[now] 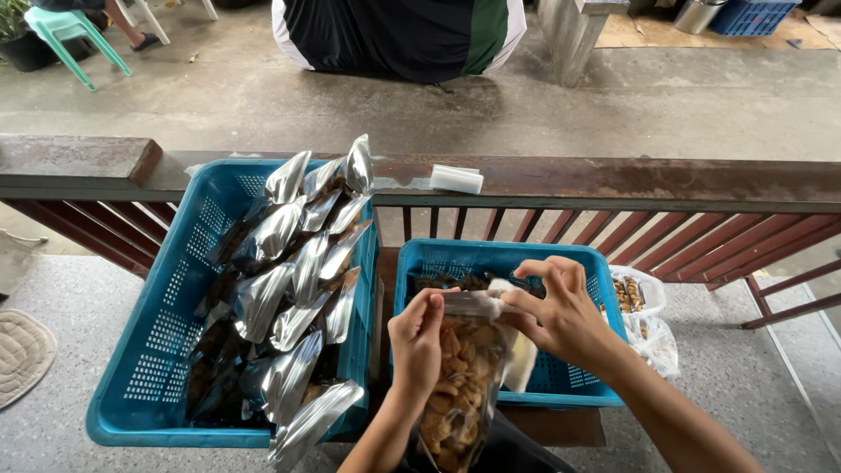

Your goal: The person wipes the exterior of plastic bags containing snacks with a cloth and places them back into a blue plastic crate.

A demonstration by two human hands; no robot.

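My left hand (416, 340) and my right hand (561, 307) both pinch the top edge of a clear pouch (460, 385) filled with brown fried snack pieces. The pouch hangs upright in front of me, over the near rim of a small blue plastic basket (569, 390). A white paper-like piece (523, 359) sits behind the pouch, under my right hand. To the left, a large blue basket (171, 298) holds several silver-backed filled pouches (293, 280) stacked on edge.
A reddish-brown wooden railing (613, 180) runs across behind the baskets, with a small white block (456, 179) on top. Clear bags of snacks (644, 307) lie right of the small basket. A mat (22, 350) lies at the far left. A seated person (399, 35) is beyond the railing.
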